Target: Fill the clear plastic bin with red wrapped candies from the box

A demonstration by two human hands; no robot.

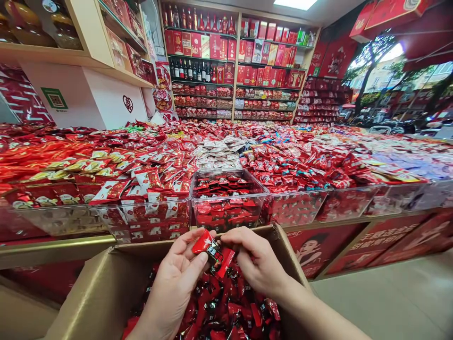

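Observation:
A small red and black wrapped candy [214,251] is held up over an open cardboard box [95,295]. My left hand [175,271] grips its left side between thumb and fingers. Curled at the candy's upper right edge, the fingers of my right hand [257,260] pinch it; their tips are partly hidden. Below both hands, many similar red and black wrapped candies [226,304] fill the box loosely. Directly beyond the box stands a clear plastic bin [228,204] holding red and black packets in rows, lower than its neighbours' heaps.
Clear bins heaped with red packets [152,186] and white packets [219,153] cover the display counter. Shelves of bottles and gift boxes [201,45] line the back wall. A white pillar [106,97] rises at left. Tiled floor [399,297] shows at right.

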